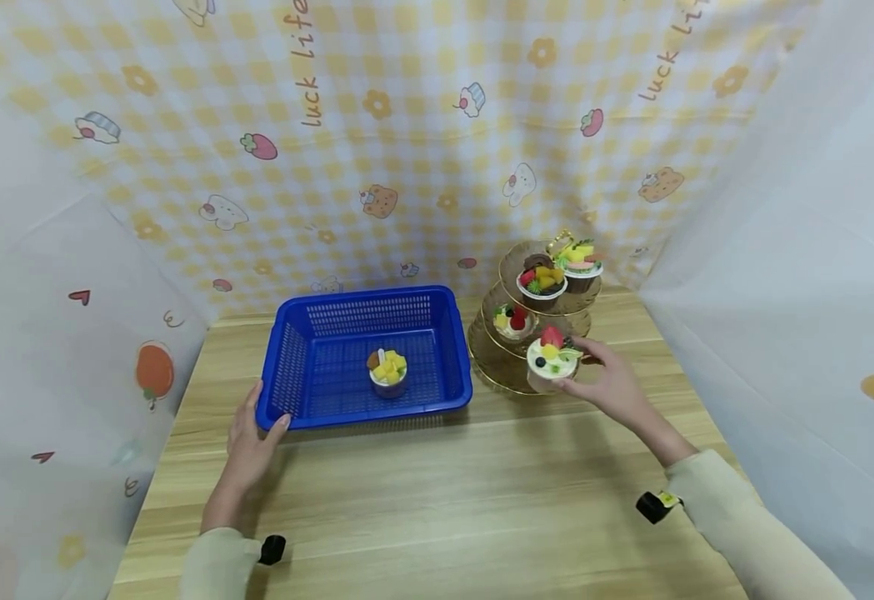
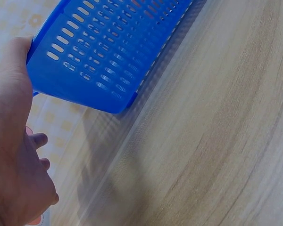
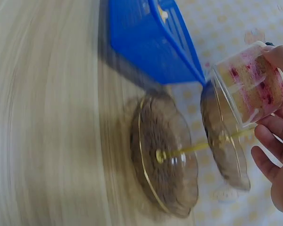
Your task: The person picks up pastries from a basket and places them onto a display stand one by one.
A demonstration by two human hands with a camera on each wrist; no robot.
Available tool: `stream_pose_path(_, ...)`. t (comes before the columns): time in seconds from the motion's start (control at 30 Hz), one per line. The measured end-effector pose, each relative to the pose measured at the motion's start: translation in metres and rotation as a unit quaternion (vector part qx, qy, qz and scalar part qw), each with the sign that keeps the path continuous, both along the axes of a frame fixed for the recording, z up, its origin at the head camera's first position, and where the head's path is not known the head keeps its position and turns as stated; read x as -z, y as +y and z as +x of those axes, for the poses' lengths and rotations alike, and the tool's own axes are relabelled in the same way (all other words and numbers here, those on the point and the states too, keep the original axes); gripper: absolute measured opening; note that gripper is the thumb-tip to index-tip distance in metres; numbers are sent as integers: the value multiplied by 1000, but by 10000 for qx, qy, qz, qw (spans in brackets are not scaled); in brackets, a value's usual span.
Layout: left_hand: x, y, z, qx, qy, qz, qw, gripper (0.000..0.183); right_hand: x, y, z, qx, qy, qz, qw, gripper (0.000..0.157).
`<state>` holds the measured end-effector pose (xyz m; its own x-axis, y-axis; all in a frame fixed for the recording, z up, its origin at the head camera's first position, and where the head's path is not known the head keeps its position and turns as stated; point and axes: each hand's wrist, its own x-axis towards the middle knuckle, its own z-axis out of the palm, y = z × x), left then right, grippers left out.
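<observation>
My right hand (image 1: 607, 390) grips a dessert cup (image 1: 551, 371) topped with white cream, a strawberry and other fruit. It holds the cup in front of the three-tier stand (image 3: 155, 132). In the right wrist view, the clear cup (image 3: 252, 84) shows pink and yellow layers and is above the bottom plate. My left hand (image 1: 251, 442) holds the front left corner of a blue plastic basket (image 1: 377, 417), the thumb at its rim. Inside the basket stands a cupcake with yellow fruit cubes (image 1: 387, 371).
On the stand's top tier are a chocolate fruit cupcake (image 1: 542, 285) and a cupcake with yellow fruit (image 1: 579, 262). A cream cupcake with a red berry (image 1: 513, 322) sits on the middle tier. The wooden table (image 1: 407, 500) meets a checked cloth (image 1: 407, 208) behind.
</observation>
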<state>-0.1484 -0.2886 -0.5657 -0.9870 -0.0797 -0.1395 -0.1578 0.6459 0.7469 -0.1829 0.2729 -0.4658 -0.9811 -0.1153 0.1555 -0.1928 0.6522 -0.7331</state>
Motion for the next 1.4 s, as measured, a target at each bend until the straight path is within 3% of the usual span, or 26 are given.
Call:
stream_pose_path(0.27, 0, -1, 1, -12, -95, 80, 9999, 84, 0, 18, -8, 399, -196, 1, 9990, 70)
stream_pose_path(0.77, 2, -1, -1, 5, -96, 116, 9999, 84, 11, 14, -40, 1049, 429, -19, 9936, 64)
stream_pose_path(1.4, 3, -1, 0, -16, 35, 169, 9998, 83, 33, 11, -73, 1264, 956, -15, 9874, 61)
